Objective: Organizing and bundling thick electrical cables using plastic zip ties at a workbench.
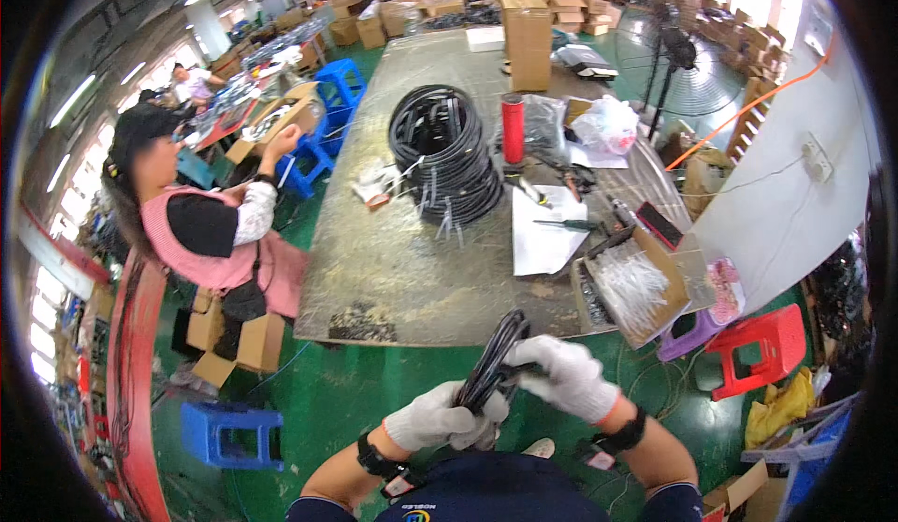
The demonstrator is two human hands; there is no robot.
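Note:
A coiled bundle of black cable [488, 368] is held up in front of my body, just off the table's near edge. My left hand [433, 417], in a white knit glove, is wrapped round its lower part. My right hand [563, 377], gloved the same way, has its fingers closed at the bundle's upper right side; whether it pinches a cable end or a tie there is hidden. On the table [412, 288] beyond stands a tall stack of black cable coils [468, 181], with pale tie ends sticking out. An open cardboard box of white plastic strips [631, 283] lies to the right.
A red cylinder [513, 129], a white paper sheet [543, 241], a phone [659, 225] and a carton [526, 43] are on the table. Left of it is a person in a pink apron [220, 232]. A blue stool [229, 433] and red stool [760, 349] flank me.

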